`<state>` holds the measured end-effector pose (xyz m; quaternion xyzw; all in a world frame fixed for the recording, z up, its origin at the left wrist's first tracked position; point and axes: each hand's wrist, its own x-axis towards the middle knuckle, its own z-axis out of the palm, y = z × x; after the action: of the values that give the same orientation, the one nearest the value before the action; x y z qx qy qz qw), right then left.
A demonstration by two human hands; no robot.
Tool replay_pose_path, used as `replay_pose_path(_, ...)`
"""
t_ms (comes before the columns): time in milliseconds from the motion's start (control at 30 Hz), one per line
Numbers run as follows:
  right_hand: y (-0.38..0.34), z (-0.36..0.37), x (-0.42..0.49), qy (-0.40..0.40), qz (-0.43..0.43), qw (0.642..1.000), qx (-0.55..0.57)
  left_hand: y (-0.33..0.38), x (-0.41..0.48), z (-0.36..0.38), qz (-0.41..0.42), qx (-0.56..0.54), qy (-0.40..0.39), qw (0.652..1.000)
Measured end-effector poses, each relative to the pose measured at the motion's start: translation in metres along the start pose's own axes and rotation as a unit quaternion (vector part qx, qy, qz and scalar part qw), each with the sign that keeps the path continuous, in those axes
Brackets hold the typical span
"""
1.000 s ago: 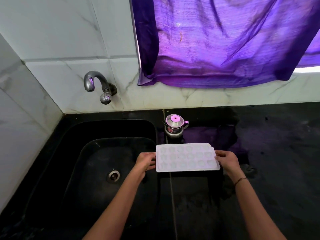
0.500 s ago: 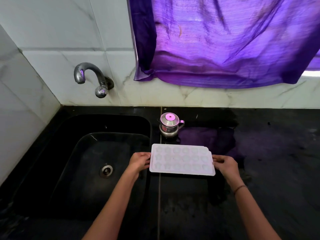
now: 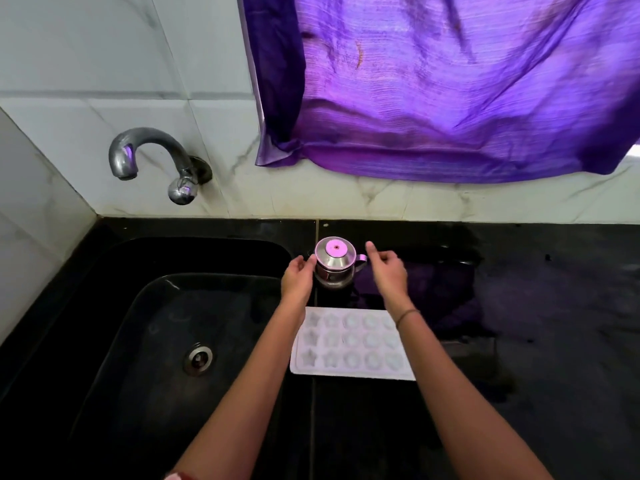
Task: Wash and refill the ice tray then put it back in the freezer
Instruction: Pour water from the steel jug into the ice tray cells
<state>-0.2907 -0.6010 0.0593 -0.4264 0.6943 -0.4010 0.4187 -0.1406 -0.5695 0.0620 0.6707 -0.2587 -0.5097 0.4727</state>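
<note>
A white ice tray (image 3: pixel 346 344) with star and round moulds lies flat on the black counter just right of the sink; my right forearm crosses its right end. Beyond it stands a small steel pot (image 3: pixel 335 262) with a lid and a side handle. My left hand (image 3: pixel 298 279) touches the pot's left side with relaxed fingers. My right hand (image 3: pixel 388 269) hovers just right of the pot's handle, fingers loosely spread, holding nothing.
A black sink (image 3: pixel 166 327) with a steel drain (image 3: pixel 198 358) fills the left. A curved steel tap (image 3: pixel 152 161) juts from the tiled wall above it. A purple curtain (image 3: pixel 450 84) hangs over the black counter (image 3: pixel 554 323), which stretches right.
Both hands have let go of the ice tray, which now lies on the counter, and have moved forward to either side of the steel pot.
</note>
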Motion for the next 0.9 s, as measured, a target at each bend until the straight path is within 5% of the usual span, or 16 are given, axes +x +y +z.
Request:
replay_pose_path(167, 0.027, 0.033, 0.016, 0.000, 0.019, 0.996, 0.092, -0.003, 0.025, 0.024, -0.022, -0.015, 0.005, 1.000)
replay_pose_path(533, 0.026, 0.062, 0.019, -0.002, 0.018, 0.941, 0.337, -0.017, 0.028, 0.053, 0.085, -0.074, 0.131, 0.985)
replay_pose_path(900, -0.013, 0.036, -0.008, 0.010, -0.049, 0.913, 0.404, 0.005, -0.017, 0.043, 0.205, -0.089, 0.120, 0.967)
